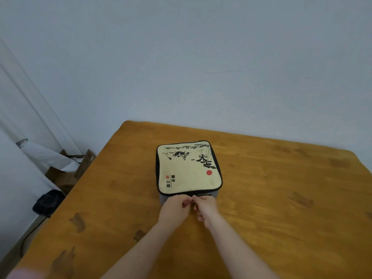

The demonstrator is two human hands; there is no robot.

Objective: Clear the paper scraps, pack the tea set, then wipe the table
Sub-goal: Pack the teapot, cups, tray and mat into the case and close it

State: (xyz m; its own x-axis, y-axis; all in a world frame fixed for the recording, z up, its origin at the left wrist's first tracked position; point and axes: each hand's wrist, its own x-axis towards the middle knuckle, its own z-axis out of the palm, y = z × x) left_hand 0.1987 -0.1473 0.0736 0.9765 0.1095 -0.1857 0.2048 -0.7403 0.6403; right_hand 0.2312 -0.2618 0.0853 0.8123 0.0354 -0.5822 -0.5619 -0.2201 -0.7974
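A square tea set case (pixel 188 168) lies flat on the wooden table (pixel 271 198), its cream lid printed with black ink drawing and a red dot, edged in black. The lid is down. My left hand (pixel 176 207) and my right hand (pixel 205 206) meet at the middle of the case's near edge, fingertips pinched together at the zipper line. What they pinch is too small to make out, most likely the zipper pulls. No tea ware or paper scraps show.
A pale wall rises right behind the table's far edge. On the floor to the left stand cardboard boxes (pixel 66 174) with a white roll (pixel 46 154), a dark bag (pixel 48 202) and a cable.
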